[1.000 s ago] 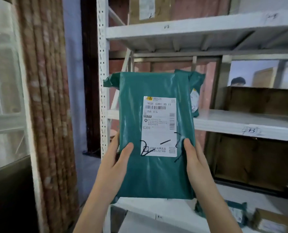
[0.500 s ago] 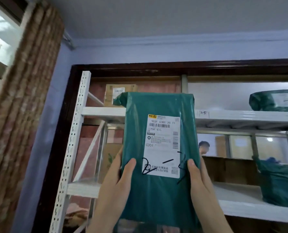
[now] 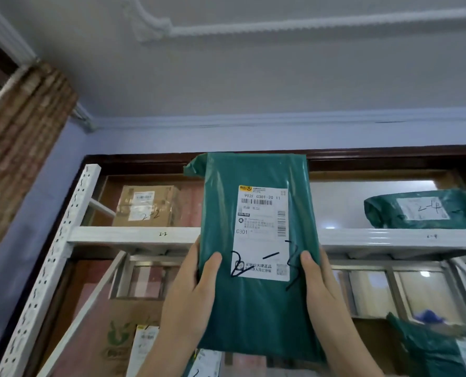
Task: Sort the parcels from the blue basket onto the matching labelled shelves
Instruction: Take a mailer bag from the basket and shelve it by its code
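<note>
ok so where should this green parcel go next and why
Probably up onto the top shelf, in the gap between the other two parcels. The green parcel, held by the left hand and right hand, is marked 2-3; the cardboard box sits above a 2-2 mark, and the parcel on the right reads 2-4, so 2-3 likely lies between.

Open gap showing on the top shelf point(image 3: 134, 236) between two parcels

A cardboard box point(image 3: 147, 205) is occupying the left end above the "2-2" mark, and a green bag point(image 3: 422, 210) is filling the right end; the stretch between them is lying partly hidden behind the held green parcel point(image 3: 256, 308). The ceiling is sitting well above.
</note>
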### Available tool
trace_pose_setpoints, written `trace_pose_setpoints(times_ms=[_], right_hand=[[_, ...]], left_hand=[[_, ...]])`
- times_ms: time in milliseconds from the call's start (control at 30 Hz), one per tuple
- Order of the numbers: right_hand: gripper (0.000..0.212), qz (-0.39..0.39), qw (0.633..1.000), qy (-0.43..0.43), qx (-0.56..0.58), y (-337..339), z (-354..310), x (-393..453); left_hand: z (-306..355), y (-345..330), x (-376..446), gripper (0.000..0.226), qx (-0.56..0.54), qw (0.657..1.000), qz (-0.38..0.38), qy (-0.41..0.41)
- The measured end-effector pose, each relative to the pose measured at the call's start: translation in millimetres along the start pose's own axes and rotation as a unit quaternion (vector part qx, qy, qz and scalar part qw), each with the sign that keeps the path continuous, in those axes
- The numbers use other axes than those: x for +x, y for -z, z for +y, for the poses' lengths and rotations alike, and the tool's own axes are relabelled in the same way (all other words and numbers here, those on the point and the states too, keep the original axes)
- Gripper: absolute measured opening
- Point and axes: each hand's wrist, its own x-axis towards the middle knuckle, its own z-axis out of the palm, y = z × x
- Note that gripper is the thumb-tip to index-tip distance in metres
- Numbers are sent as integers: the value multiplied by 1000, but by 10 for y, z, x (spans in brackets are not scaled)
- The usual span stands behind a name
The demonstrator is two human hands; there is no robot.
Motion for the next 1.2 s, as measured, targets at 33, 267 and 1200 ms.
trace_pose_setpoints(times_ms=[33,267,1200], right_hand=[[38,1,1000,10,0,19,7,104],[21,-20,997,76,-15,27,91,874],[36,39,956,278,-80,-667,487,3157]], left_hand=[[7,-63,76,37,-3,1000,2,-6],[-38,-401,811,32,8,996,9,-85],[-527,-864,3266,52,-17,973,39,-227]])
